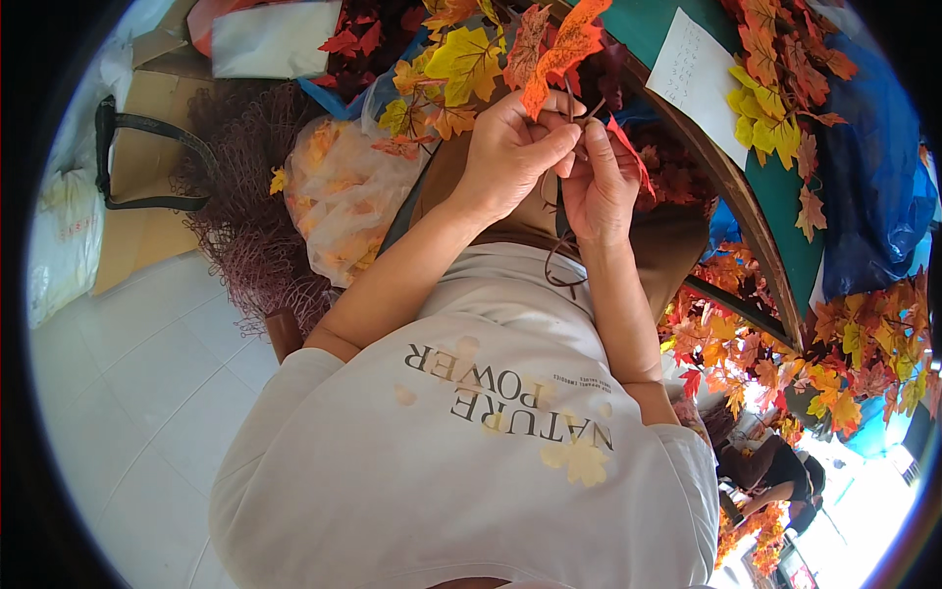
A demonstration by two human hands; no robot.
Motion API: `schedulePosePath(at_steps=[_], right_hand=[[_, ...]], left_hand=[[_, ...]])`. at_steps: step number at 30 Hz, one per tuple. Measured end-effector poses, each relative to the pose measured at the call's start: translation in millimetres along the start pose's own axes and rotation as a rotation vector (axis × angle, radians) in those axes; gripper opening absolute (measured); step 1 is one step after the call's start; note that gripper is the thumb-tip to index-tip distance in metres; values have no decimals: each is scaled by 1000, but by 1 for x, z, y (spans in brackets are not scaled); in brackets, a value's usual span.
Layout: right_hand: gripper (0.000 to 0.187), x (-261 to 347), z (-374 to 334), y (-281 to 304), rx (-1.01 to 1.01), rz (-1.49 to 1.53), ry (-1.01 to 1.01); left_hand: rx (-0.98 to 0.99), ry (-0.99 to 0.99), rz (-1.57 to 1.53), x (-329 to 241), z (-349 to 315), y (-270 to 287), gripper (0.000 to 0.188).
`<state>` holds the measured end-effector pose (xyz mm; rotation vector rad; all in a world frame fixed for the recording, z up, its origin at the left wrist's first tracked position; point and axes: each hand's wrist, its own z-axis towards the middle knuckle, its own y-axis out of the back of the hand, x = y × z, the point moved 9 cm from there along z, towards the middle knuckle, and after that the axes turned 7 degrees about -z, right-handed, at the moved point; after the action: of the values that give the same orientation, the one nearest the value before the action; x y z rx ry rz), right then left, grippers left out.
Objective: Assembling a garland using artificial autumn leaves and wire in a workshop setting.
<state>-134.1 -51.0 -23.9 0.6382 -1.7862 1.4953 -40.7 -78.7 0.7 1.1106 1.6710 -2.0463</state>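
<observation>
While we hold both hands close together beyond our lap (662, 240), our left hand (515, 157) and right hand (601, 187) pinch thin brown stems (595, 109) between thumb and fingers, just beside an orange leaf (569, 49). We judge the joining to be unfinished, since one stem end sticks out; its tightness we cannot tell. Yellow leaves (463, 67) already form a spray, and a filled translucent bag (368, 191) suggests more work is left.
</observation>
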Motion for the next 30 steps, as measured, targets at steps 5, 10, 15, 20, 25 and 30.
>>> schedulePosePath(at_steps=[5, 10, 15, 20, 25, 30], right_hand=[[25, -3, -2, -2, 43, -8, -10], [26, -2, 0, 2, 45, -59, 3], [26, -4, -1, 3, 72, -41, 23], [23, -6, -3, 2, 43, -17, -12], [16, -2, -3, 1, 84, -45, 22], [14, -8, -2, 13, 47, -34, 8]], left_hand=[[26, 21, 3, 0, 2, 1, 18], [46, 41, 27, 2, 1, 1, 18], [42, 45, -23, 3, 1, 1, 17], [65, 42, -10, 4, 2, 3, 17], [74, 32, 2, 4, 1, 3, 17], [90, 4, -41, 3, 3, 3, 16]])
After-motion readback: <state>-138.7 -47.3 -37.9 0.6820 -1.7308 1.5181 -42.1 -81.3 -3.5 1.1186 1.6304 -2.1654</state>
